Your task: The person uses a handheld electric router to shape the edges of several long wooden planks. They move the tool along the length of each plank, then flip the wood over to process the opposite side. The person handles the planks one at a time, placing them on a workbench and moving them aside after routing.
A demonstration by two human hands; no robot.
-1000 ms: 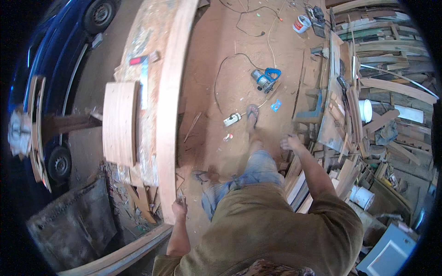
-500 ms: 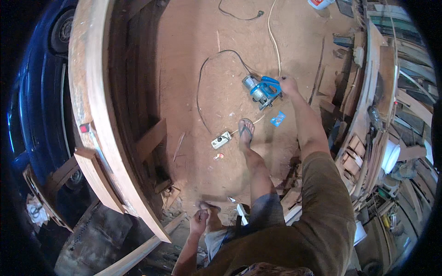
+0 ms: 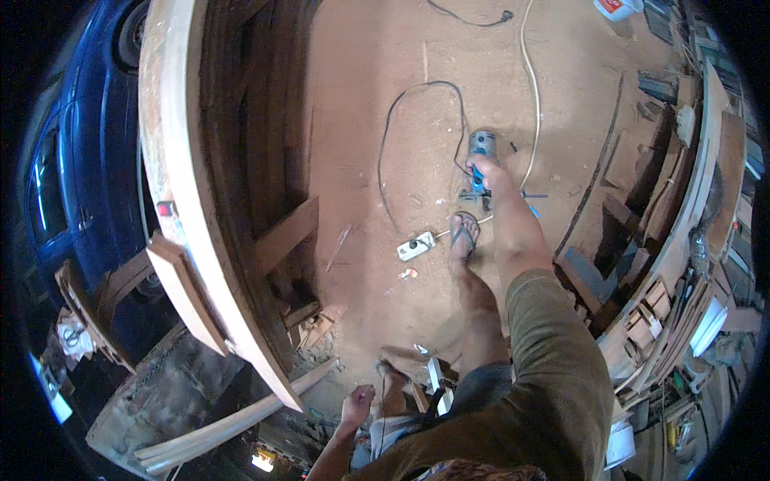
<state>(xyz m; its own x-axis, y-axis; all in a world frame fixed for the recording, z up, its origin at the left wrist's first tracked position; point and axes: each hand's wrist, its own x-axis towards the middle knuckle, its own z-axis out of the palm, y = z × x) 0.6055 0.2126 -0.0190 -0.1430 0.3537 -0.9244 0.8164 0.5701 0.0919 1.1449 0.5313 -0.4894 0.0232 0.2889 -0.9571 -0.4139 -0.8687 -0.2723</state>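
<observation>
My right hand (image 3: 485, 171) is wrapped round the handle of a blue and grey corded power tool (image 3: 483, 143) with a flat metal base, close over the sandy floor. I cannot tell whether the tool touches the ground. Its black cord (image 3: 382, 152) loops away to the left. A white power strip (image 3: 416, 246) with a dark plug in it lies near my sandalled foot (image 3: 463, 237). Low in the view, my left hand (image 3: 358, 404) is closed in a fist beside my leg; what it holds, if anything, is hidden.
At left a long pale wooden beam (image 3: 172, 144) runs beside a blue car (image 3: 88, 152). Scrap wood (image 3: 646, 317) is stacked along the right. A white cable (image 3: 533, 80) crosses the floor, and a white bucket (image 3: 618, 8) stands at the far right.
My right hand has turned the power tool so its grey motor end points away from me, and its base is now nearer my foot. The whole view has shifted, with floor things appearing further right.
</observation>
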